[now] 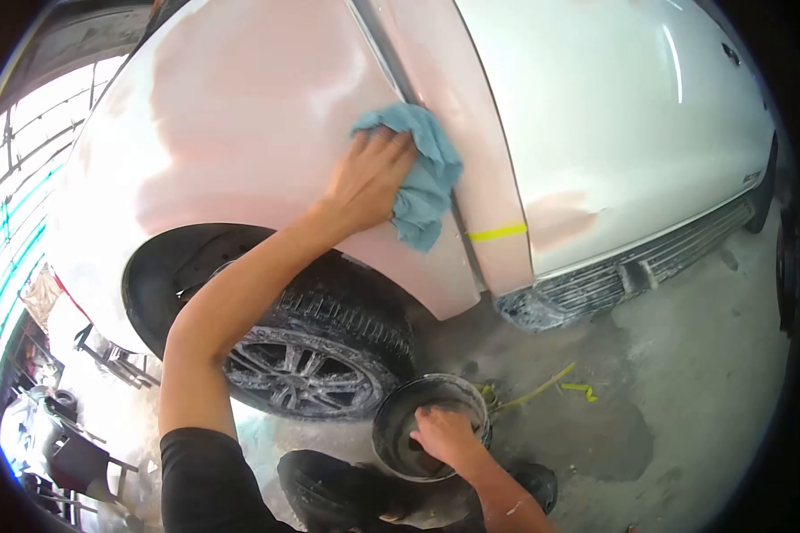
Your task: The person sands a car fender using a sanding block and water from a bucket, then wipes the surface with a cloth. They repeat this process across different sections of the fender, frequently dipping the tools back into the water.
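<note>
My left hand [373, 178] presses a crumpled blue cloth [431, 169] against the car's fender panel [267, 107], beside the gap at the panel's edge. Its fingers are bent into the cloth, and part of the cloth hangs below the hand. Pinkish-grey patches cover much of the white fender. Lower down, my right hand [444, 435] is inside the rim of a dark round bucket [384, 417] on the floor. The fingers of that hand are curled together; what they hold, if anything, is hidden.
A dusty wheel [307, 377] sits under the wheel arch, left of the bucket. The white door [631, 115] and a ribbed side step [649, 262] extend right. Yellow tape [498, 233] crosses the pink strip; more tape scraps [578, 389] lie on the wet floor. A dark chair [84, 462] stands far left.
</note>
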`<state>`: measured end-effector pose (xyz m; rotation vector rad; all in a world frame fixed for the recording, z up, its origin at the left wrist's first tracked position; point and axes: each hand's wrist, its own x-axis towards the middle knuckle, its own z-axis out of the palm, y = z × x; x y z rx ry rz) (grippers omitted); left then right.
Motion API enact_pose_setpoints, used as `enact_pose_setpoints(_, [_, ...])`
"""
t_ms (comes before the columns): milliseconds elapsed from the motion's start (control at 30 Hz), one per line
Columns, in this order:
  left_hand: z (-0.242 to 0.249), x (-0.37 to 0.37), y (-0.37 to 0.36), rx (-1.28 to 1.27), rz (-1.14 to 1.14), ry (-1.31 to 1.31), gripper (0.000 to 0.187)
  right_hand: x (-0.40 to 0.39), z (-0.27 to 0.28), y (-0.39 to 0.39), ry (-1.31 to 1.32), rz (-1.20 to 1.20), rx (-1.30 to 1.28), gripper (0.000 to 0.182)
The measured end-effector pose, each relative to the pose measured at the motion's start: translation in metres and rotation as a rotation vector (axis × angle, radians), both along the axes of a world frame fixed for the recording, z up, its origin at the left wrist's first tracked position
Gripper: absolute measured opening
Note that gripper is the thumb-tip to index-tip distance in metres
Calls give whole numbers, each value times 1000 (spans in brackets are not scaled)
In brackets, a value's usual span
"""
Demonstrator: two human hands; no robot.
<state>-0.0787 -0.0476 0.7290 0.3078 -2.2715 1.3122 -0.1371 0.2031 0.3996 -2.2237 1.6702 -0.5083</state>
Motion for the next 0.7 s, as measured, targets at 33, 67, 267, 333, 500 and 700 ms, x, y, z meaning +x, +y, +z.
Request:
enact_pose_setpoints(33, [13,-1,-6,-70,9,85,55,-1,-4,0,9,6,18,41])
enact_pose_setpoints(67, [27,-1,-14,-136,22,166,56,-2,-5,-1,14,16,40,41])
enact_pose_setpoints(267, [163,-23,-33,-241,60,457,59,-19,4,6,-6,-2,90,40])
enact_pose_setpoints(333, [178,-48,-19,-78,119,589,61,-21,3,5,-7,-25,73,40])
enact_pose_setpoints(500, [149,-51,-30,-72,40,486,66,-20,11,4,-29,5,47,42])
enact_pose_setpoints(700, [14,3,-3,-57,-7,-142,53,-11,10,1,58,-4,84,43])
